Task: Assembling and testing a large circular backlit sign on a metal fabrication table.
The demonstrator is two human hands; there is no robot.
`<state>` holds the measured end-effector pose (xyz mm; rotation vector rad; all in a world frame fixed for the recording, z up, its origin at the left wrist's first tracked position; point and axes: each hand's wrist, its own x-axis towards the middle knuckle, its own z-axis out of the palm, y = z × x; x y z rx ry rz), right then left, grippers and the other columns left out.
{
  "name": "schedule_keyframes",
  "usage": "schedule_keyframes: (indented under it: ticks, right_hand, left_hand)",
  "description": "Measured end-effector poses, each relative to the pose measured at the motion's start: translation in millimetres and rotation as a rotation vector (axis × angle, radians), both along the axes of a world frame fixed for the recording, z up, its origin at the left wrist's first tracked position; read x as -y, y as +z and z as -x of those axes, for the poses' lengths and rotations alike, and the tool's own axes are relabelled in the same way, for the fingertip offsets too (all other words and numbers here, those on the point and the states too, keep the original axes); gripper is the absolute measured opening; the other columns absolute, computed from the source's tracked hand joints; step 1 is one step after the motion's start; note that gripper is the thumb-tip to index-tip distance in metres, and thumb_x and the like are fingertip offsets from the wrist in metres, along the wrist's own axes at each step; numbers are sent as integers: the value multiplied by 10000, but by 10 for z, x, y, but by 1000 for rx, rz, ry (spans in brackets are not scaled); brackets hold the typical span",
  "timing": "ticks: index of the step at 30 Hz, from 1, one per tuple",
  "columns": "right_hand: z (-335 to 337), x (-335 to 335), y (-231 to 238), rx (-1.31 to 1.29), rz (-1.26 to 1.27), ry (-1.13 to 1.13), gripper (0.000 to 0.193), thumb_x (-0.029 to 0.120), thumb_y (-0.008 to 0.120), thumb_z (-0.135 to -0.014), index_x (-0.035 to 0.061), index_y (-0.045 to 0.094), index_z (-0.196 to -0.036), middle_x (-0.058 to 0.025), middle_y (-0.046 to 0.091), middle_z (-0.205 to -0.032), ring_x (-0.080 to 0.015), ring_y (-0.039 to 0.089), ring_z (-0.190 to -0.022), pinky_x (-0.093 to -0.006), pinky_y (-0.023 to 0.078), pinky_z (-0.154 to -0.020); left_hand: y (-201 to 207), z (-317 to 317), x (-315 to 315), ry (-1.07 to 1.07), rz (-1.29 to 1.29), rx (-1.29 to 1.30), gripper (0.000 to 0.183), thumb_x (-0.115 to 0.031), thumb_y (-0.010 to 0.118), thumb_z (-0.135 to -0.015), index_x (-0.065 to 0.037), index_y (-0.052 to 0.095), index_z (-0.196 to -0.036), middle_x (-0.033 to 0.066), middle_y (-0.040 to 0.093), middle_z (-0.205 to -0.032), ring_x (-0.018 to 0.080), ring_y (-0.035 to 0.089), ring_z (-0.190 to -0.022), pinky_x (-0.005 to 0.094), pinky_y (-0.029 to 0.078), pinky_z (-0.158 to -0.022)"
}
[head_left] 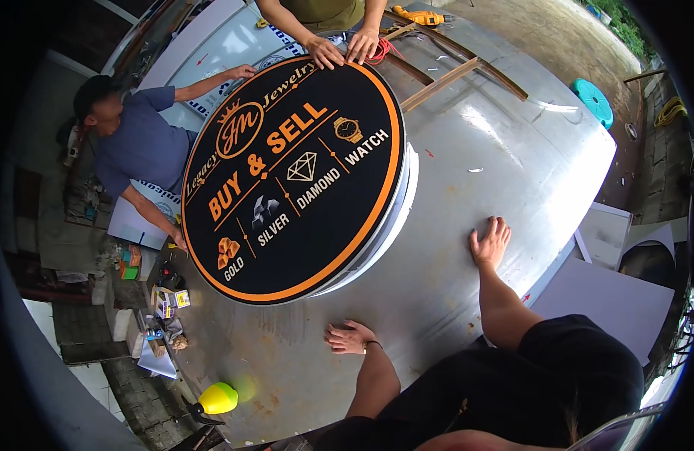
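My left hand [349, 337] rests on the metal tabletop [452, 180], fingers apart, with a dark band at the wrist. It holds nothing and lies just off the near edge of a large round black sign [279, 188] with an orange border. Farther right, my right hand [491, 242] is spread on the same metal surface, also holding nothing. The sign is tilted, and its white side wall [396, 218] shows along the right. Two hands of a co-worker [343, 51] press on its far rim. Another person in a blue shirt [148, 135] has both hands at its left edge.
A yellow spray bottle [217, 398] stands at the table's lower left, below small boxes and tools [166, 304]. Toward the back lie a brown metal frame [444, 83], a red cable [383, 49] and an orange power drill [418, 16]. A turquoise stool [592, 103] and white panels [606, 301] are at right.
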<state>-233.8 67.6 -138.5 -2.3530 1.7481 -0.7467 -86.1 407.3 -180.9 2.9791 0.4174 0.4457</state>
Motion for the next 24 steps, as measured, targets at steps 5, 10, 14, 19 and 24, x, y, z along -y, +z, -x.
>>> schedule_keyframes:
  ticks: [5,10,14,19,24]
  right_hand:
    - [-34,3,17,-6,-7,-2,570,337,592,-735,38,440,-1196,-160,416,-1220,-335,370,-1186,-451,224,-1077]
    - [-33,-7,7,-29,-9,-10,577,343,580,-745,36,431,-1211,-154,414,-1232,-315,369,-1207,-449,209,-1094]
    - [-17,-34,14,-14,-38,-3,580,330,585,-743,34,429,-1216,-156,416,-1235,-321,362,-1211,-444,208,-1094]
    - [-30,-60,-2,-10,18,7,566,318,589,-733,26,444,-1195,-156,424,-1217,-333,379,-1172,-441,230,-1077]
    - [-37,-44,11,-18,23,6,558,316,578,-735,25,448,-1193,-159,427,-1211,-333,380,-1172,-440,232,-1077]
  left_hand:
    - [17,-17,-1,21,-2,3,480,-351,433,-852,-96,415,-1258,141,381,-1344,322,296,-1300,527,234,-1023]
    - [25,-29,11,18,-5,17,491,-353,440,-842,-84,414,-1252,154,379,-1340,327,295,-1299,531,230,-1026]
    - [43,-16,-4,11,25,21,497,-348,441,-839,-78,410,-1255,155,373,-1343,329,288,-1304,547,223,-1028]
    - [55,-13,-25,24,-15,25,486,-322,462,-834,-104,395,-1262,131,373,-1338,313,315,-1285,556,222,-1021]
    - [87,-15,10,26,15,10,494,-308,480,-821,-104,396,-1262,132,377,-1329,316,310,-1287,563,218,-1023]
